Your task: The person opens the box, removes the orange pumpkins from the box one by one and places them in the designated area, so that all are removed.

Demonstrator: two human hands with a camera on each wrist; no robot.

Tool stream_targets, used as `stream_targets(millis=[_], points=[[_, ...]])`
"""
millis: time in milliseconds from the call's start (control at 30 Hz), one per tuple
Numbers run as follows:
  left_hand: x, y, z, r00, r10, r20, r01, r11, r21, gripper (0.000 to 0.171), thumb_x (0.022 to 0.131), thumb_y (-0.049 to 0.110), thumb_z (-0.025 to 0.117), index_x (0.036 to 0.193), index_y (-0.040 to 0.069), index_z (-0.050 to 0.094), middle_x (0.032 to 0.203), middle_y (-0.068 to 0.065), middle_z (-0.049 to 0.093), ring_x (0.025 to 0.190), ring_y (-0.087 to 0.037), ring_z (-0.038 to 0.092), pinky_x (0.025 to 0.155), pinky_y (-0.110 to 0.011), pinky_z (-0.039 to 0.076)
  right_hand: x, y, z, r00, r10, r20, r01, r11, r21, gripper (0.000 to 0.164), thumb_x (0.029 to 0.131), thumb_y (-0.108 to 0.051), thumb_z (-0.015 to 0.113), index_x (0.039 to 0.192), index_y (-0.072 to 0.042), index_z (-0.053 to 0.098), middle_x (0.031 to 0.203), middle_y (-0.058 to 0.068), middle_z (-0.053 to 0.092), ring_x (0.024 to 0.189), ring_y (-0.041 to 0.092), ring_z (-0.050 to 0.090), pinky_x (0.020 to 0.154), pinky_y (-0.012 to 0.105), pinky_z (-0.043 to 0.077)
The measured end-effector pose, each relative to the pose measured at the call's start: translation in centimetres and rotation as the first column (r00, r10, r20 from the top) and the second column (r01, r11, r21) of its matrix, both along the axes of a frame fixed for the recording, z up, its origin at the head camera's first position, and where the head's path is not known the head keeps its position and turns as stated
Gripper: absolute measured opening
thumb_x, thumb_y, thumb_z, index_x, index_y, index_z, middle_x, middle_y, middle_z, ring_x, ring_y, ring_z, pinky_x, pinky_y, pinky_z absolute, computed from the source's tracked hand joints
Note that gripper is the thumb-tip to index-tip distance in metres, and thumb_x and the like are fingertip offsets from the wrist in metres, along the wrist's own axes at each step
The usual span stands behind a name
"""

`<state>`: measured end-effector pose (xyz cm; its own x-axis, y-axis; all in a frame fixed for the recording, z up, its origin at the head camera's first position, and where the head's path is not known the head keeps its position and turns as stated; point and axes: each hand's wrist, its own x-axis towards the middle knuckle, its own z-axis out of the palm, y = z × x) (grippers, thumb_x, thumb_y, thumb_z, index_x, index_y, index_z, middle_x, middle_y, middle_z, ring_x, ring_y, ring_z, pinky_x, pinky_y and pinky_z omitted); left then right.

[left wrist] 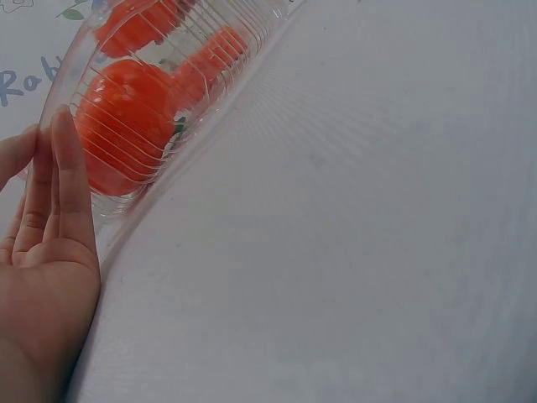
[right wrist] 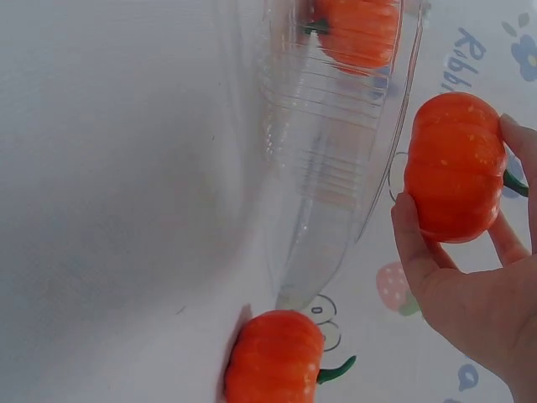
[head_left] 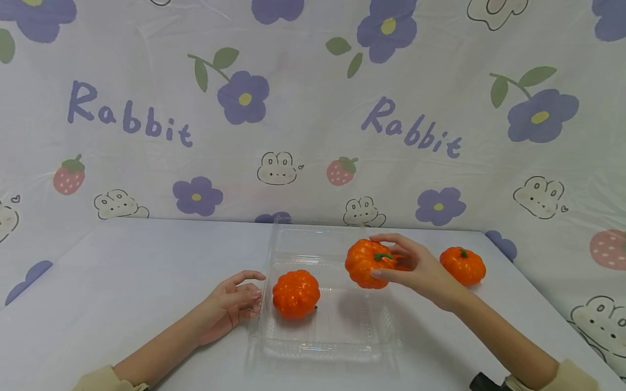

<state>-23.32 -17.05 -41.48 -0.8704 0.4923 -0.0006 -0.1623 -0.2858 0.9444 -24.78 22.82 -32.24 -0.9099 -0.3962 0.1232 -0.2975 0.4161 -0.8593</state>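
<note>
An orange toy pumpkin with a green stem (head_left: pixel 361 264) is held in my right hand (head_left: pixel 415 269), thumb on the near side and fingers on the far side. It hangs above the right part of a clear plastic box (head_left: pixel 337 345), whose lid stands folded back. Inside, toward the left wall, lies another orange pumpkin (head_left: pixel 296 294). My left hand (head_left: pixel 230 307) rests at the box's left side, its fingertips against the clear wall. In the left wrist view those fingers (left wrist: pixel 71 176) are nearly straight, and pumpkins show through the ribbed plastic.
A third orange pumpkin (head_left: pixel 463 266) sits on the white table (head_left: pixel 146 260) to the right of the box, behind my right forearm. A printed cloth (head_left: pixel 303 108) with flowers and rabbits hangs along the table's back edge. Something black (head_left: pixel 484 382) shows by the right sleeve.
</note>
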Motion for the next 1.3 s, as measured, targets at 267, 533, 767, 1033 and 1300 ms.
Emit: stream_targets(millis=[267, 533, 767, 1033, 1300], points=[[0.1, 0.0, 0.0, 1.000, 0.001, 0.005, -0.001, 1.000, 0.006, 0.024, 0.108, 0.006, 0.053, 0.131, 0.015, 0.050, 0.096, 0.003, 0.066, 0.082, -0.009, 0.069, 0.082, -0.019, 0.059, 0.3, 0.6, -0.2, 1.000, -0.005, -0.029, 0.005, 1.000, 0.002, 0.061, 0.097, -0.024, 0.078, 0.152, -0.014, 0.052, 0.151, 0.020, 0.053, 0.132, 0.042, 0.059, 0.101, 0.045, 0.059], [0.0, 0.0, 0.0, 1.000, 0.006, 0.009, -0.006, 1.000, 0.002, 0.024, 0.109, 0.007, 0.054, 0.131, 0.014, 0.049, 0.096, 0.003, 0.066, 0.082, -0.010, 0.068, 0.082, -0.019, 0.060, 0.7, 1.3, -0.4, 0.998, -0.029, -0.058, 0.030, 0.999, 0.028, 0.060, 0.097, -0.026, 0.078, 0.151, -0.018, 0.053, 0.153, 0.016, 0.052, 0.140, 0.043, 0.051, 0.110, 0.055, 0.052], [0.1, 0.0, 0.0, 1.000, 0.005, 0.004, -0.005, 1.000, 0.005, 0.024, 0.108, 0.007, 0.055, 0.130, 0.014, 0.050, 0.095, 0.003, 0.066, 0.082, -0.010, 0.067, 0.082, -0.019, 0.059, 0.8, 2.2, -0.5, 0.998, -0.040, -0.046, 0.042, 0.999, 0.032, 0.060, 0.098, -0.027, 0.076, 0.152, -0.018, 0.052, 0.151, 0.016, 0.053, 0.138, 0.044, 0.052, 0.107, 0.055, 0.054], [0.1, 0.0, 0.0, 1.000, 0.003, 0.003, -0.003, 1.000, 0.004, 0.023, 0.108, 0.006, 0.055, 0.129, 0.014, 0.050, 0.094, 0.003, 0.065, 0.081, -0.009, 0.067, 0.081, -0.019, 0.059, 1.0, 2.9, -0.5, 0.997, -0.065, -0.035, 0.067, 0.996, 0.054, 0.059, 0.099, -0.030, 0.076, 0.152, -0.017, 0.052, 0.150, 0.017, 0.054, 0.134, 0.040, 0.054, 0.103, 0.041, 0.057], [0.1, 0.0, 0.2, 1.000, 0.000, 0.009, 0.000, 1.000, 0.005, 0.023, 0.108, 0.006, 0.055, 0.129, 0.014, 0.050, 0.094, 0.003, 0.065, 0.081, -0.009, 0.068, 0.081, -0.019, 0.060, 1.4, 3.7, -0.5, 0.996, -0.088, -0.008, 0.089, 0.995, 0.047, 0.059, 0.099, -0.030, 0.076, 0.152, -0.020, 0.052, 0.154, 0.020, 0.047, 0.134, 0.044, 0.056, 0.099, 0.047, 0.059]])
